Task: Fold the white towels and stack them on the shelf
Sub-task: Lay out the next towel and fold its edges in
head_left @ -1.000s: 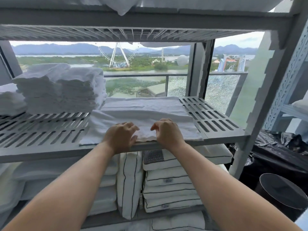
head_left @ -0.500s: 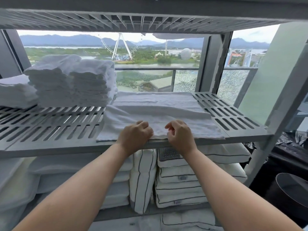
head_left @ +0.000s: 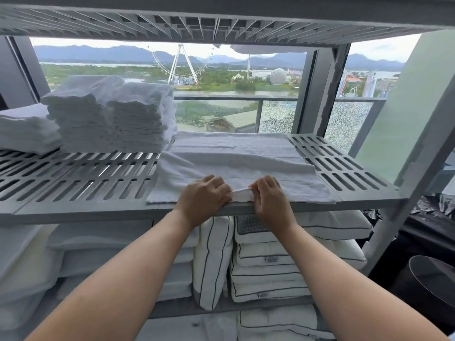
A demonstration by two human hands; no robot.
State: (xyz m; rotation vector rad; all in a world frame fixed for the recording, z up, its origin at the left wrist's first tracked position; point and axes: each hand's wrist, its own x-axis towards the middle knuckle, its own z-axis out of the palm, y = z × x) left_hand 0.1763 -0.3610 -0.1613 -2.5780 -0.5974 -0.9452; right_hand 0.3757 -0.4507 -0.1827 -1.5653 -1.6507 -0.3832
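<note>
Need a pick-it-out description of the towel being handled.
Find the grey slatted shelf in front of the window. Right of its middle lies a white towel, the left hand and right hand gripping its near edge. Unlike the tall folded stacks to its left, it lies wide and low.

Left hand [head_left: 203, 201] and right hand [head_left: 269, 200] pinch the near edge of a white towel [head_left: 236, 163] spread on the slotted shelf [head_left: 81, 183].
</note>
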